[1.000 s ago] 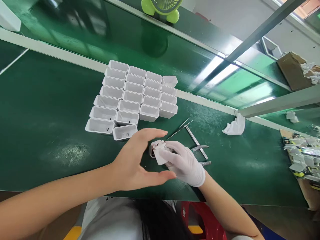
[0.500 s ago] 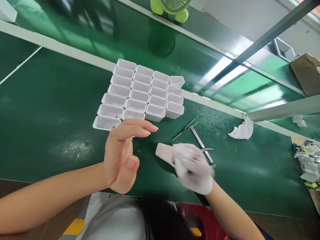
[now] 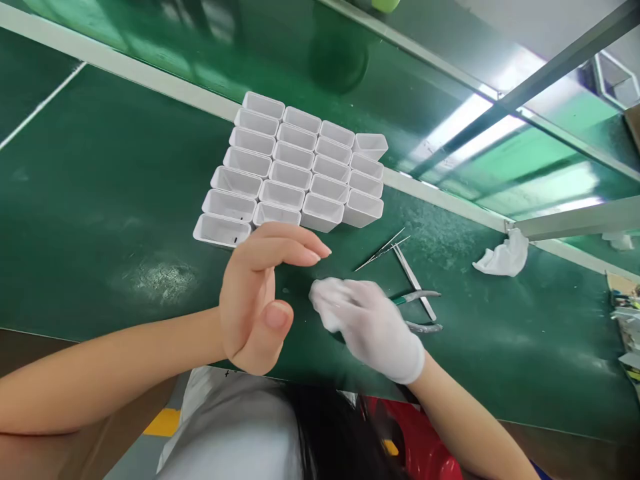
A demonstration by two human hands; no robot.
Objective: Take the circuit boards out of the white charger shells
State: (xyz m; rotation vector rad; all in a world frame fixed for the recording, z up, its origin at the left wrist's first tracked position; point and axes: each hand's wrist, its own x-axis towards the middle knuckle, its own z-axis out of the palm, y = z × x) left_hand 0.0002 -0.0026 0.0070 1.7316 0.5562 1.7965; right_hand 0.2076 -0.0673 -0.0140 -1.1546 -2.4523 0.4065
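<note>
My bare left hand (image 3: 257,293) hovers over the green bench, fingers stretched and slightly curled, open and holding nothing. It sits just in front of a block of several open white plastic shells (image 3: 295,177), packed in rows. To its right, my gloved right hand (image 3: 375,327) is closed round a white piece (image 3: 324,301) at its fingertips. Motion blurs the piece, so I cannot tell whether it is a shell or a wipe. The two hands are a short gap apart.
Thin tweezers (image 3: 383,249), a second flat pair (image 3: 413,279) and green-handled pliers (image 3: 417,310) lie right of my gloved hand. A crumpled white wipe (image 3: 503,257) lies by the white rail (image 3: 150,77). Scrap parts (image 3: 627,320) pile at the right edge.
My left hand has drawn back from the white piece and turned edge-on toward the shells. My right hand kept the white piece and shifted slightly; the view tilted down and left.
</note>
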